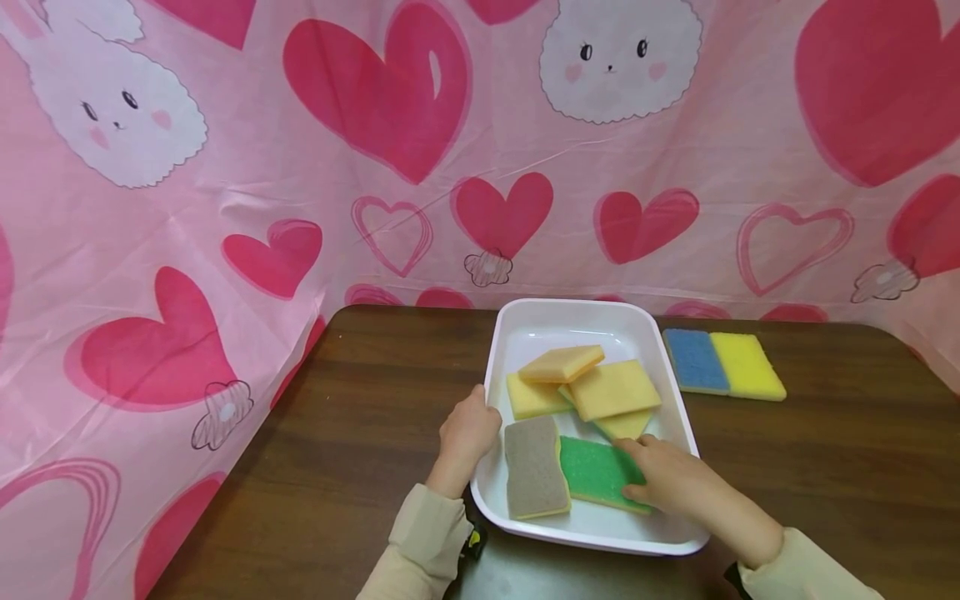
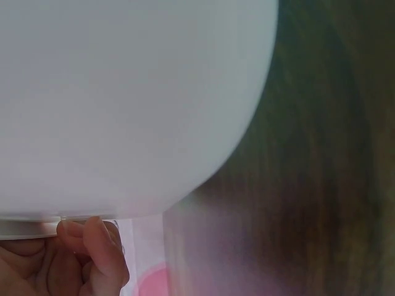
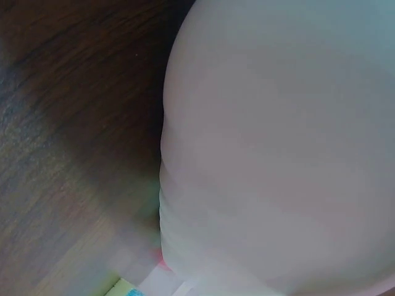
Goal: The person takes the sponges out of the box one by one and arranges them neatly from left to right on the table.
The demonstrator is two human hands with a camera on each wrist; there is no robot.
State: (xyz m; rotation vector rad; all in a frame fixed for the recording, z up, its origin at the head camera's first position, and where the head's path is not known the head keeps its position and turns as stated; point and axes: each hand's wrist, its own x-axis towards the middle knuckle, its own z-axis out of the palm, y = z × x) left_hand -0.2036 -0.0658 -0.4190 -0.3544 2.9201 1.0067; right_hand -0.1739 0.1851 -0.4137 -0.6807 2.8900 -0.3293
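Observation:
A white plastic tray (image 1: pixel 592 537) stands on the wooden table with several sponges inside. My left hand (image 1: pixel 470 427) grips its left rim; in the left wrist view curled fingers (image 2: pixel 102 253) meet the edge of the tray (image 2: pixel 123 111). Over the tray's near right part, my right hand (image 1: pixel 671 477) pinches the right end of a green-topped sponge (image 1: pixel 596 468), covering that end. Beside it on the left lies a grey-topped sponge (image 1: pixel 535 467) with wavy sides. Behind them, several yellow sponges (image 1: pixel 615 389) are piled loosely, one tilted on top (image 1: pixel 561 364).
On the table (image 1: pixel 382 392) right of the tray, a blue-topped sponge (image 1: pixel 696 360) and a bright yellow sponge (image 1: pixel 746 365) lie side by side. A pink heart-patterned curtain (image 1: pixel 420 250) hangs behind and to the left. A large pale blur (image 3: pixel 278 142) fills most of the right wrist view.

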